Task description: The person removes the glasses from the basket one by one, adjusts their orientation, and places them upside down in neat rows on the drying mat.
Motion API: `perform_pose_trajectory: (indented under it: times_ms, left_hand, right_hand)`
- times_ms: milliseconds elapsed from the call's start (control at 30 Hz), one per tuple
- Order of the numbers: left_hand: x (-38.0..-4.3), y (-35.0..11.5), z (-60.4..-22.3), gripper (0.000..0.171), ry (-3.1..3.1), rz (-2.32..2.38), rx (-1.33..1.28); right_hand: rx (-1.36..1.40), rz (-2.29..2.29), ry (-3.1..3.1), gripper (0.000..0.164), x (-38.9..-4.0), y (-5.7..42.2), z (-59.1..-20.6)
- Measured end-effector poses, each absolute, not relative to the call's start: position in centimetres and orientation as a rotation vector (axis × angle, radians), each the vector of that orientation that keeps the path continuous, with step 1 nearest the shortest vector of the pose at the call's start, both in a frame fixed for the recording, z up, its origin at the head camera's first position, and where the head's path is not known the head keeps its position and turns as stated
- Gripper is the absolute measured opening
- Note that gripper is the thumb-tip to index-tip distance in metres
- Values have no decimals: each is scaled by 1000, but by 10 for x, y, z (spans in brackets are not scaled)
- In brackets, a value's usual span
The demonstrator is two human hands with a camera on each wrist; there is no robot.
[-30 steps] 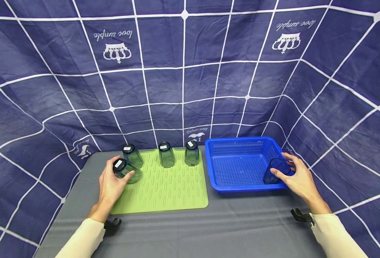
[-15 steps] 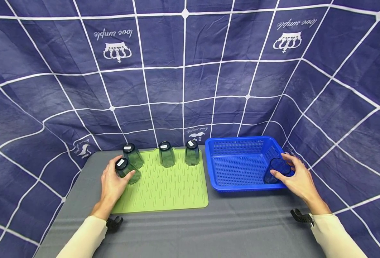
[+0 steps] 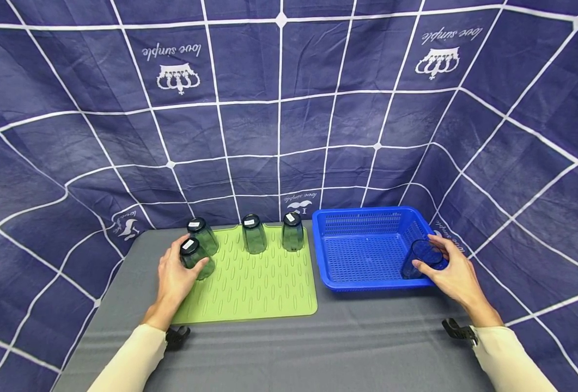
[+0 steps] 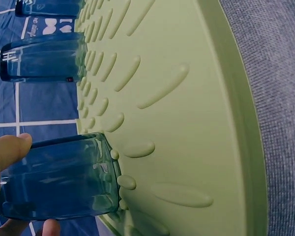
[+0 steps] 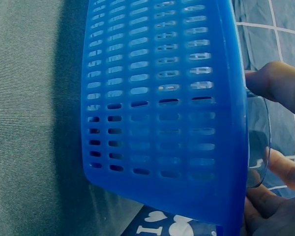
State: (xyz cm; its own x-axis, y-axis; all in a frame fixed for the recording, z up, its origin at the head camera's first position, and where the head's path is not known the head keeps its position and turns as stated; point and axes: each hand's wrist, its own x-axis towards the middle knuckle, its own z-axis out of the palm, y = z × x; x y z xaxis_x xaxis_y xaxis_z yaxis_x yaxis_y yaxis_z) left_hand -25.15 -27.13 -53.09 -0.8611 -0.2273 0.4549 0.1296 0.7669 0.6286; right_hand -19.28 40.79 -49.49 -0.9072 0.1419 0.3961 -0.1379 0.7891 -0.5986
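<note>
My left hand (image 3: 175, 277) holds a tinted drinking glass (image 3: 201, 265) upside down at the left side of the green mat (image 3: 249, 294). Its thumb and fingers lie on opposite sides of the glass, and in the left wrist view the glass's rim (image 4: 110, 172) meets the ribbed mat. Behind it, another upside-down glass (image 3: 203, 239) stands close by. Inside the blue basket (image 3: 362, 286), at its front right corner, my right hand (image 3: 455, 275) grips a glass (image 3: 416, 264) mouth up. The basket wall hides the lower part of that glass in the right wrist view.
Two more upturned glasses, one at the back middle (image 3: 254, 238) and one at the back right (image 3: 292, 234), stand on the mat. A grey cloth (image 3: 318, 348) covers the table. Blue checked curtains (image 3: 249, 130) rise behind and at both sides.
The glass in my left hand has tipped from a leftward lean to more nearly upright, its base and the hand shifting slightly right. My right hand and its glass stay almost still.
</note>
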Motion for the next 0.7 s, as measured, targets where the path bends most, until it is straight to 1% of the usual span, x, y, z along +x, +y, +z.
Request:
perform_pose_trajectory:
  times_ms: [333,700]
  left_hand:
    - [-253,-271,-537,89,-2451,-866,69]
    - [-253,-269,-537,92,-2491,-862,92]
  right_hand:
    - [-28,862,-2603,88,-193,404,-493]
    - [20,780,-2601,86,-195,402,-495]
